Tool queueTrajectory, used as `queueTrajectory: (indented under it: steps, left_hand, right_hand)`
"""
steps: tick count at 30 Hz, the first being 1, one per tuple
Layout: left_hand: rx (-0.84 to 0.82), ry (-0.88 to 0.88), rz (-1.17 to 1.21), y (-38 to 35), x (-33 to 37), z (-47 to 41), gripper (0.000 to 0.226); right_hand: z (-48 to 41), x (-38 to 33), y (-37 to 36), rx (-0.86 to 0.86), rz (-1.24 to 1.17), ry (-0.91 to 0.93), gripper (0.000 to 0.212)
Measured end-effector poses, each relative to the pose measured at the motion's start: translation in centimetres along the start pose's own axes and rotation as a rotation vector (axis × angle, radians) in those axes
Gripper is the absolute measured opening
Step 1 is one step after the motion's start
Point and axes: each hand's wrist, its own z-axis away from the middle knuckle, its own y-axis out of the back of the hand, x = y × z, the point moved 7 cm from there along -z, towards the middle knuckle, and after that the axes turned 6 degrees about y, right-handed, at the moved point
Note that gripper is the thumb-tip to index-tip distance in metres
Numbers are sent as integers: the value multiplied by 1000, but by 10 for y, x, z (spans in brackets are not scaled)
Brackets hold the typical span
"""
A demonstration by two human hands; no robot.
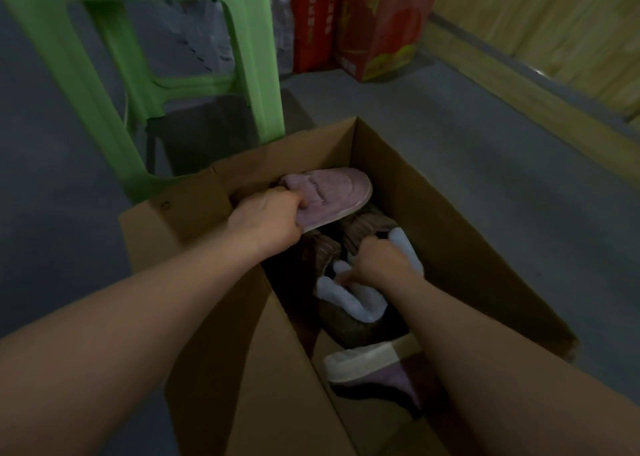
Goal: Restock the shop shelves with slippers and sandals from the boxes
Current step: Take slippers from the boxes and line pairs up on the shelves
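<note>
Pink slipper (332, 192) held at box's 12 o'clock, left hand (268, 218) fingers closed round its heel end, raised clear for removal. Right hand (379, 260) fingers closed in white-lined brown slippers (349, 303) at centre, likely seeking a mate. Cardboard box (450, 234) on floor; green stool (145, 85) at 11 o'clock.

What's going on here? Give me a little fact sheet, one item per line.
place: grey floor by a wooden wall
container: open cardboard box on the floor
contents: fluffy slippers, brown with white lining, plus a pink one near the bottom
left hand: gripping a pink slipper, raised at the box's far end
right hand: down among the brown slippers; grip unclear
nearby: green plastic stool, red cartons, water bottles behind
</note>
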Motion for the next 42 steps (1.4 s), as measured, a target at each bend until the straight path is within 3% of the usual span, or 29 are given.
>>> queueTrajectory:
  steps: [4,7,9,12,13,16,19,23,29,33,36,38,42]
  left_hand:
    - [23,-15,-3,3,1,7,31]
    - [26,-23,13,5,-2,13,34]
    - [52,-28,43,9,-3,16,37]
    - [119,-80,147,19,0,24,35]
    - [134,-99,191,23,1,28,34]
    - [117,-106,348,34,6,45,33]
    - [79,-101,465,40,6,66,36]
    - [65,-91,571,45,0,83,42]
    - [155,190,929,88,-39,87,85]
    - [270,254,1079,114,-99,88,117]
    - [256,368,1073,99,-148,89,137]
    - [138,421,1089,82,-168,94,141]
    - [-105,454,1193,70,-171,108,111]
  right_hand:
    - [7,-1,-6,81,53,5,35]
    - [11,-4,16,107,71,-15,36]
    - [11,-7,33,98,46,-26,46]
    - [28,-8,62,93,42,-108,86]
    - [39,-10,73,87,58,-121,91]
    - [65,-6,104,81,18,-144,76]
    - [97,-1,119,200,-48,-176,49]
    - [128,11,118,339,-259,-264,45]
    - [157,-69,134,569,-429,-71,37]
    - [147,-133,125,539,-646,126,50]
    - [130,-181,117,396,-387,317,25]
    - [121,-199,123,430,-143,382,28]
    - [123,-203,172,868,31,358,31]
